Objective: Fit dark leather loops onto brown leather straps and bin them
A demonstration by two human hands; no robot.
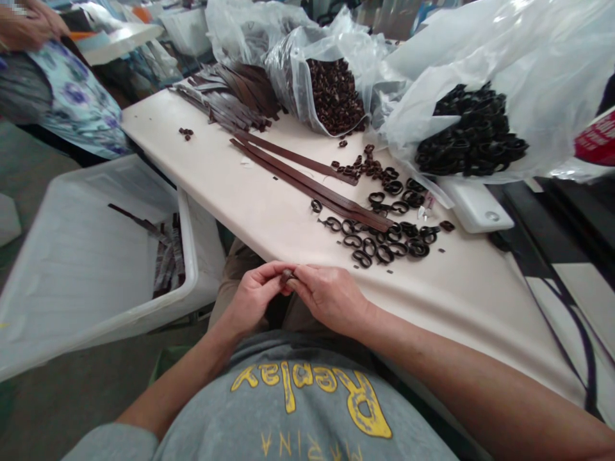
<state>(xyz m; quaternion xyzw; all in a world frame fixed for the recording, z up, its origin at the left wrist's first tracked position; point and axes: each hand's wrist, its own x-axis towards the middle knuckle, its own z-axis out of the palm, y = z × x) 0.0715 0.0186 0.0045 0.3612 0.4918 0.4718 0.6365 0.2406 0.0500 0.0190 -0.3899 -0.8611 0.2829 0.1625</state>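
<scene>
My left hand (257, 291) and my right hand (334, 298) meet in front of my body at the table's near edge. Both pinch a small brown leather loop (287, 276) between the fingertips, which partly cover it. Just beyond, on the pale table (211, 176), lie several black loops (369, 248) in a loose cluster. Long brown leather straps (307, 184) stretch diagonally across the tabletop, their right ends reaching the black loops. Behind that cluster sits a small heap of brown loops (372, 168).
Plastic bags of brown loops (336, 96) and black loops (471, 134) stand at the back. A strap bundle (240, 93) lies back left. A white bin (192, 256) holding strips is at left, near another person (67, 89). Black straps (533, 237) lie right of a white box (480, 208).
</scene>
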